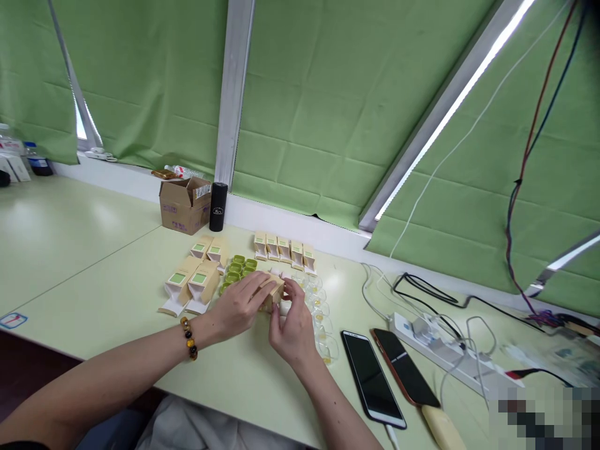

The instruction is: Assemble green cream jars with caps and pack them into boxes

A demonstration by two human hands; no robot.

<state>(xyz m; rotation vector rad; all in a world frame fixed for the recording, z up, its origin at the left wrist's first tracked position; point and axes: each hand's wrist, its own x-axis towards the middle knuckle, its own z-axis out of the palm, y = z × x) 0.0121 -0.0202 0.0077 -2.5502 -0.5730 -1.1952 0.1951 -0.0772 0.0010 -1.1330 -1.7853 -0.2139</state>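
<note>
My left hand [237, 305] is closed around a small tan cardboard box [272, 292], tilted above the table. At the right end of that box, my right hand [296, 325] pinches a small white rounded object [284, 307]; its exact kind is not clear. The fingers cover part of both. Just left of the held box stand green cups [238, 267] in rows. Clear plastic cups [323, 322] with yellowish bits inside line up to the right of my right hand. More tan boxes [204, 280] with open white flaps lie beyond my left wrist, and a row of similar boxes [283, 249] sits farther back.
Toward the back are an open brown carton [185, 206] and a black tumbler [218, 207]. Two phones [372, 378] [405, 365] lie on the right, near a white power strip [440, 350] with tangled cables. Green blinds [365, 112] cover the windows behind the table [103, 275].
</note>
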